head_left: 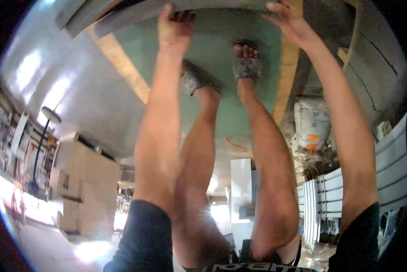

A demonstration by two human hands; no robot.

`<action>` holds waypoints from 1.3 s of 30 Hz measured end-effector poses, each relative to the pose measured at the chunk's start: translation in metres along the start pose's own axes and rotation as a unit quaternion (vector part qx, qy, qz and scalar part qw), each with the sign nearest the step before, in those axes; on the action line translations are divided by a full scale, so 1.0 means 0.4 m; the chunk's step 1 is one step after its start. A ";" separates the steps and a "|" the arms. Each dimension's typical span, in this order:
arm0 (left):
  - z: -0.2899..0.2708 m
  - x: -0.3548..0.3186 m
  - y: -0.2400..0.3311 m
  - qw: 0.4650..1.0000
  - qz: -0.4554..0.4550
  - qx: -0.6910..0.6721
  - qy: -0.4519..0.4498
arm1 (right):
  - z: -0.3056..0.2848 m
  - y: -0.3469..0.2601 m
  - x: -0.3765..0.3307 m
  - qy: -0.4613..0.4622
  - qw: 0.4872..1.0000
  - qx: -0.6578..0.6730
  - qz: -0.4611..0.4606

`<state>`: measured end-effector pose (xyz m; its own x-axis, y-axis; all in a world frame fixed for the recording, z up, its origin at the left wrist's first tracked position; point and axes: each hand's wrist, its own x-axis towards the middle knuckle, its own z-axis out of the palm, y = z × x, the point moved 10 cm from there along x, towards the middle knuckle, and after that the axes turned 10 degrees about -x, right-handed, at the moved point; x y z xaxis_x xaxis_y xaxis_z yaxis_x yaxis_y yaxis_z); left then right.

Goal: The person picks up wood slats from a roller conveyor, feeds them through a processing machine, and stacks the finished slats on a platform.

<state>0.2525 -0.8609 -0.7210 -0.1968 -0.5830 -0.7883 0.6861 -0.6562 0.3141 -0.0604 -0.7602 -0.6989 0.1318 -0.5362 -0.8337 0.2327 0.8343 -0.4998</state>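
Observation:
A long grey board (226,5) runs across the top of the view, curved by the lens. My left hand (175,29) is at its near edge, thumb up against the face and fingers curled in shadow, closed on the board; motion blurs the fingertips. Close to the board's right end, my right hand (288,21) has its thumb and fingers apart, with nothing visible between them. Both arms stretch forward. Below the board lies a green floor area (221,31), where my feet stand in patterned slide sandals (247,67).
Yellow strips (122,63) border the green floor on both sides. At the right are a white printed sack (311,120) and pale slatted panels (389,158). Stacked cardboard boxes (88,186) and a stand with a round base (51,115) are on the left.

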 end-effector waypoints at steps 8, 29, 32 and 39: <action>0.093 0.106 0.086 0.995 -0.017 -0.067 -0.071 | -0.098 -0.073 0.030 0.204 0.956 0.202 0.058; -0.166 0.063 0.299 0.977 -0.050 -0.190 -0.079 | 0.039 -0.157 0.043 0.313 0.851 0.414 0.077; -0.219 0.022 0.273 0.985 0.035 -0.065 0.156 | -0.177 -0.160 0.066 0.309 0.891 0.329 0.049; -0.203 0.074 0.602 0.989 0.058 0.124 0.051 | -0.233 -0.152 0.148 0.305 0.920 0.223 0.106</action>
<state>0.4689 -0.9972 -0.7118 -0.0452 -0.6185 -0.7845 0.5046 -0.6919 0.5164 -0.1567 -0.8306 -0.7399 -0.3142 -0.0817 -0.9458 0.6545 0.7030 -0.2782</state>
